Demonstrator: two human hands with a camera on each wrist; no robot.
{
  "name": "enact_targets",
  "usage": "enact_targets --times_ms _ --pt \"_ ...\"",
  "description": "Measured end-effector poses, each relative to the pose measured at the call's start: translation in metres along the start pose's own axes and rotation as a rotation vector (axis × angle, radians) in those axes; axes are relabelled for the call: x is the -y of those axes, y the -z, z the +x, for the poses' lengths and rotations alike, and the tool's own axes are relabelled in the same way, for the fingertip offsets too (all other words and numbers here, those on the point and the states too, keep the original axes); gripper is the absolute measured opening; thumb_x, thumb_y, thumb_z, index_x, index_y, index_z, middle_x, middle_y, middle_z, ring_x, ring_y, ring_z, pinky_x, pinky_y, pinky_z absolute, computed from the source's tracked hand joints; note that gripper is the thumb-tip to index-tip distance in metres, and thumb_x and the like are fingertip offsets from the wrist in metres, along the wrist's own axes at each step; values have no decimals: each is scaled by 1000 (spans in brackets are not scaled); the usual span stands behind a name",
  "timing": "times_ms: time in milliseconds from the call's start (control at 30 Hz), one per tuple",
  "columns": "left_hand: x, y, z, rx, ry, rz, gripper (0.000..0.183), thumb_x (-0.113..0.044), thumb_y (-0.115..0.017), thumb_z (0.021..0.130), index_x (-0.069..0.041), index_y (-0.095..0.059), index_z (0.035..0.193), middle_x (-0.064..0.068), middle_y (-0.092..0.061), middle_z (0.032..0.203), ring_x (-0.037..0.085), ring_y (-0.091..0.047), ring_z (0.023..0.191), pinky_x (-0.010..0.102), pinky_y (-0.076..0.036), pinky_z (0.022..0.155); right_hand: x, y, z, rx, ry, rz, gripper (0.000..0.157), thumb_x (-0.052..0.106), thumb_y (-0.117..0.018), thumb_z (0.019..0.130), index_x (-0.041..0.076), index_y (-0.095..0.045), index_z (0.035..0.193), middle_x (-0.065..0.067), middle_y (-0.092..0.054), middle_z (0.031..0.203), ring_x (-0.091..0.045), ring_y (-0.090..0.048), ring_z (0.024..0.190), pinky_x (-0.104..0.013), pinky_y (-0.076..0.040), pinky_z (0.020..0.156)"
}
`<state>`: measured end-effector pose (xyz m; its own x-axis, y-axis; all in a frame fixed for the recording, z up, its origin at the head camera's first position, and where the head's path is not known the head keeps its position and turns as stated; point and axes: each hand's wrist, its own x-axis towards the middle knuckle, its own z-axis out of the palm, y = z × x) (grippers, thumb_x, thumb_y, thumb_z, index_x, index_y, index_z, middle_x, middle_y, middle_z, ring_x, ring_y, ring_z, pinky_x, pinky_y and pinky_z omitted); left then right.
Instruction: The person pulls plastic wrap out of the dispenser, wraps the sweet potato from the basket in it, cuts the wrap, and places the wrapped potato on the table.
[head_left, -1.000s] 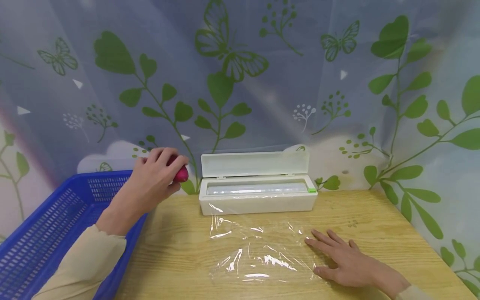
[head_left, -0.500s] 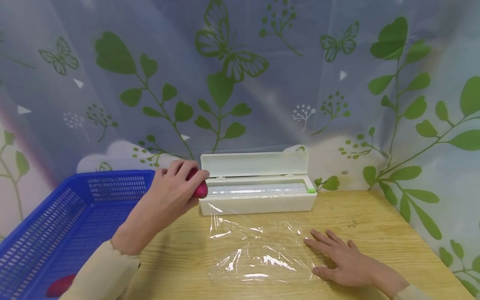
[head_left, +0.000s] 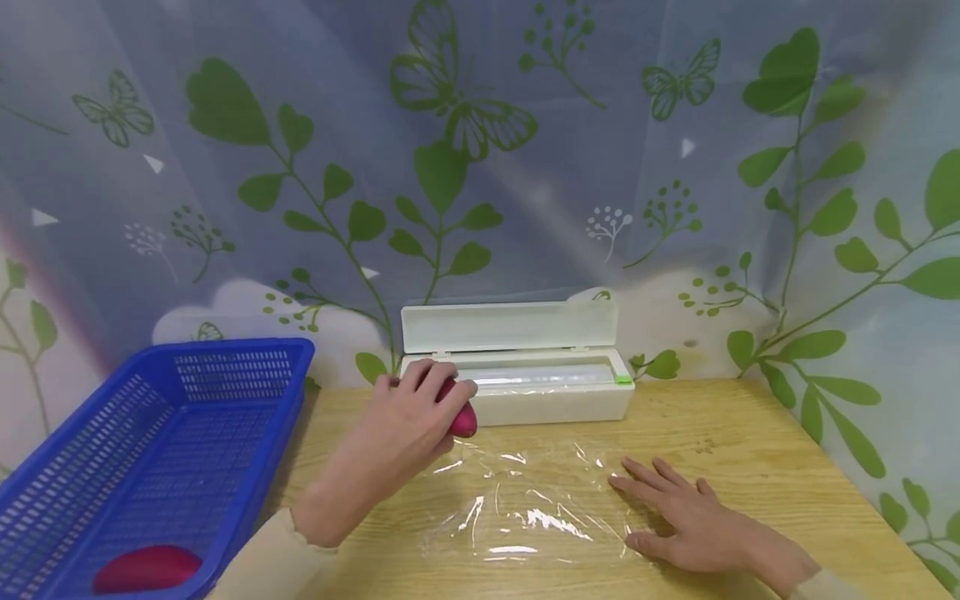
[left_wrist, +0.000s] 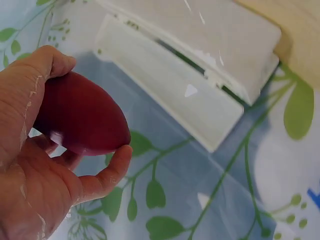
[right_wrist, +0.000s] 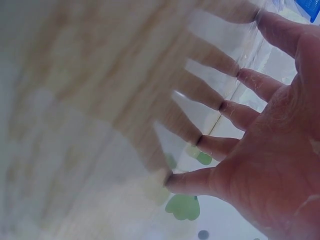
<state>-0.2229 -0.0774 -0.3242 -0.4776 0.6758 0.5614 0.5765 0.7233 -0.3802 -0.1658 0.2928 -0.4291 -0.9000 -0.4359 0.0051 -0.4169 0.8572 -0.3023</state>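
My left hand (head_left: 408, 421) grips a smooth magenta-red oval piece of produce (head_left: 464, 419), raised in front of the white wrap dispenser's left end. In the left wrist view the produce (left_wrist: 82, 117) tapers to a blunt end between thumb and fingers. A sheet of clear plastic wrap (head_left: 525, 500) stretches from the dispenser (head_left: 555, 407) over the wooden table, creased and shiny. My right hand (head_left: 690, 521) lies with spread fingers at the sheet's right edge, fingertips touching down. In the right wrist view those straight fingers (right_wrist: 245, 115) meet their reflections on a glossy surface.
The dispenser's lid (head_left: 510, 327) stands up against the patterned backdrop (head_left: 525, 208). At left is a blue perforated basket (head_left: 258, 492), with another magenta-red oval piece (head_left: 146, 569) near its front. The wooden table (head_left: 757, 433) runs on to the right.
The left hand has moved right and down with the red produce, from beside the basket to the dispenser's left end. The basket's other red piece came into view. The right hand stays put.
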Motion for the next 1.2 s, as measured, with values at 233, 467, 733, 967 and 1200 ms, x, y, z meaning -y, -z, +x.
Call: enact_targets --times_ms 233,467,733,967,1200 --pt "-22 -20 2 -23 -14 11 38 -43 -61 88 -19 -51 116 0 -57 105 21 -59 90 32 -48 57 1 0 0 7 -14 25 63 59 -51 89 31 -38 144 -5 -30 155 -49 -26 137 -85 -20 84" --pt "-40 -39 1 101 -38 -123 49 -51 -67 82 -29 -47 121 2 -55 105 19 -58 85 35 -52 61 1 1 0 19 -4 25 63 58 -51 89 31 -37 144 -7 -30 155 -50 -25 137 -86 -19 83" --pt "-63 -60 3 202 -58 -152 51 -55 -66 81 -29 -46 120 0 -54 96 16 -56 80 32 -51 57 0 0 1 32 -23 35 64 60 -50 89 31 -38 144 -5 -29 155 -49 -25 138 -86 -18 85" --pt "-80 -67 12 216 -24 -113 50 -55 -70 78 -27 -50 115 0 -59 95 16 -60 77 31 -52 55 0 0 1 34 -22 38 64 60 -50 89 32 -38 144 -6 -30 155 -50 -26 137 -86 -18 85" --pt "-90 -71 21 249 5 -128 43 -52 -71 78 -24 -55 106 -3 -59 91 15 -60 78 32 -52 56 0 -1 1 43 -24 41 64 60 -50 89 31 -38 144 -6 -29 155 -51 -25 137 -86 -17 85"
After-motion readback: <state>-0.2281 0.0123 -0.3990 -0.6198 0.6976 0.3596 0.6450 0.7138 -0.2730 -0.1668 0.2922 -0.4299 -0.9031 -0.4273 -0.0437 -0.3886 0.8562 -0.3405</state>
